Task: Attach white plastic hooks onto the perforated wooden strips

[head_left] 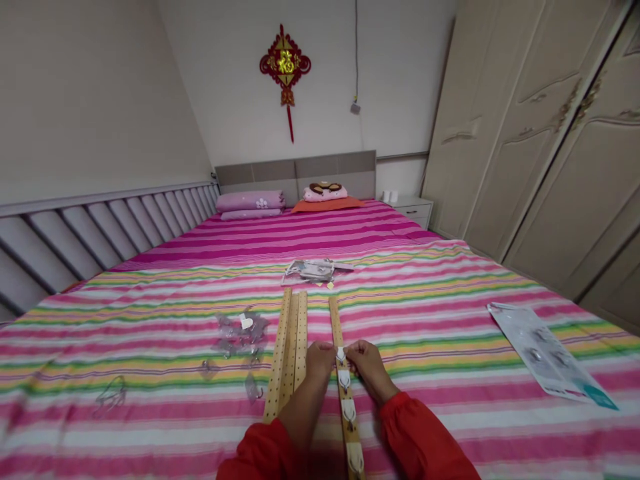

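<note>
A narrow wooden strip lies lengthwise on the striped bed sheet, with several white hooks in a row along its near part. My left hand and my right hand meet at the farthest white hook, one on each side, fingers pinched against it. Nearer to me, another white hook sits on the same strip, untouched. Just left of my left hand are wooden strips with rows of holes, side by side. My left forearm covers their near end.
Clear hooks and small plastic pieces are scattered at the left. A blister pack lies at the right, and a pile of packaging beyond the strips. Pillows rest by the headboard; a padded side rail runs along the left.
</note>
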Motion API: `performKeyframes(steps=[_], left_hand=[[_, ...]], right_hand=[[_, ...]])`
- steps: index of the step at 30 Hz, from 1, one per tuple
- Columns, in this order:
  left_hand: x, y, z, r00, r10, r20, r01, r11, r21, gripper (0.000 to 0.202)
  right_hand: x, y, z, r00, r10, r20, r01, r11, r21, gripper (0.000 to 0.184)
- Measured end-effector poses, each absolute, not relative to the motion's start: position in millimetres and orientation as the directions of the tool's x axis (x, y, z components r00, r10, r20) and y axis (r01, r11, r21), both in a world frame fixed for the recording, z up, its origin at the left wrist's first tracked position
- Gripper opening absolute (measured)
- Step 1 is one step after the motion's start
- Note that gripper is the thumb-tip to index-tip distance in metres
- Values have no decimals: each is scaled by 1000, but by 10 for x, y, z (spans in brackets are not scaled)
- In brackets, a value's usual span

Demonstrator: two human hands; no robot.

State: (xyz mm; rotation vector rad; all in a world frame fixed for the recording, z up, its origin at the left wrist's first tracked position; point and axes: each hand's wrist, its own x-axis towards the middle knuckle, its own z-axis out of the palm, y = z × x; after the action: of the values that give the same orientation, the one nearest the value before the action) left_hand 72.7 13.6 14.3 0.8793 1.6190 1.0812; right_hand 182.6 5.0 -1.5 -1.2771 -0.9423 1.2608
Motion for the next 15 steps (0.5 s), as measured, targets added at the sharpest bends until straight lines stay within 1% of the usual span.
performKeyframes(steps=[5,9,11,13,15], left_hand=[[771,82,242,-256,916,-310,112,347,931,23],[639,26,421,-205,941,-269,213,312,926,26],[401,42,544,-206,958,-201,291,256,922,20],[38,99,686,-235,967,-102,387,189,902,11],[-397,187,826,-284,959,-6,492,151,857,12]], right_hand=[[1841,-12,38,115,988,-105,-104,-93,-990,23],[1876,-73,65,92,992,-86,-89,-78,-993,32],[1897,-79,42,79,994,-82,-77,-76,-994,35],[1913,-70,8,67,994,-82,-63,-78,-995,35],[1920,-57,-18,64,995,-82,-52,-79,-996,36]])
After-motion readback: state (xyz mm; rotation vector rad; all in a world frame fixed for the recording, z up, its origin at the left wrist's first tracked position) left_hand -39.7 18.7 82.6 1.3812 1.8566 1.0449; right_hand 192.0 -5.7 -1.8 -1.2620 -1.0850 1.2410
